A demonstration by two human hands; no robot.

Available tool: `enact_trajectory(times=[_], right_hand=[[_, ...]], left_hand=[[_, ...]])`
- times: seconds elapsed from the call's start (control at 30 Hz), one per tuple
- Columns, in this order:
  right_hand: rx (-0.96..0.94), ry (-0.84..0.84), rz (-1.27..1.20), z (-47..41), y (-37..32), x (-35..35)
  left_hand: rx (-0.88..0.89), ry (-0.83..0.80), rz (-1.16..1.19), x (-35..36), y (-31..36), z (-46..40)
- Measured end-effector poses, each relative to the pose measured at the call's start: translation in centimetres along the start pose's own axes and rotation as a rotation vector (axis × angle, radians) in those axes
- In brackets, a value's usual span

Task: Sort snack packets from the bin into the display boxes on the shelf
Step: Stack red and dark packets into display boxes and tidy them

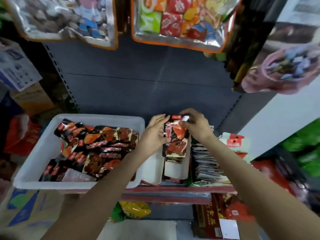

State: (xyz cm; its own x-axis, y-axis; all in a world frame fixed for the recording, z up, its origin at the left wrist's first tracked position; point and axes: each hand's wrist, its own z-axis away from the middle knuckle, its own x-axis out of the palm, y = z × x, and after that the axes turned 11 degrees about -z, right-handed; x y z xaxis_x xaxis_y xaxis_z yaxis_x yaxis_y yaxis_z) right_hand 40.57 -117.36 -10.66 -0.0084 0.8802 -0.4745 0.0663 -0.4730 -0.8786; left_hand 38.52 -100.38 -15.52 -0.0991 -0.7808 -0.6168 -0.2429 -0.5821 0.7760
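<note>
A white bin (34, 158) on the left of the shelf holds several black-and-red snack packets (97, 144). Both hands hold one black-and-red packet (174, 141) upright over a white display box (173, 170). My left hand (155, 132) grips its left edge. My right hand (195, 123) pinches its top right corner. A few packets lie low inside that box. A second white display box (150, 170) stands just left of it, partly behind my left forearm.
A box of light-coloured packets (206, 161) and a red-and-white carton (235, 144) stand to the right. Large clear bags of snacks (173, 23) hang overhead. The grey shelf back panel (147, 80) is behind. Lower shelves hold yellow and red packs.
</note>
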Motion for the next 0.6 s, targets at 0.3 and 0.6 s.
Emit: enact_trajectory(times=[0.3, 0.6], right_hand=[[-0.135, -0.068, 0.335, 0.2, 1.1, -0.6], [-0.151, -0.134, 0.359, 0.4, 1.0, 0.7]], left_hand=[[-0.228, -0.195, -0.146, 1.9, -1.9, 0.2], [-0.316, -0.293, -0.058, 2.7, -2.3, -0.5]])
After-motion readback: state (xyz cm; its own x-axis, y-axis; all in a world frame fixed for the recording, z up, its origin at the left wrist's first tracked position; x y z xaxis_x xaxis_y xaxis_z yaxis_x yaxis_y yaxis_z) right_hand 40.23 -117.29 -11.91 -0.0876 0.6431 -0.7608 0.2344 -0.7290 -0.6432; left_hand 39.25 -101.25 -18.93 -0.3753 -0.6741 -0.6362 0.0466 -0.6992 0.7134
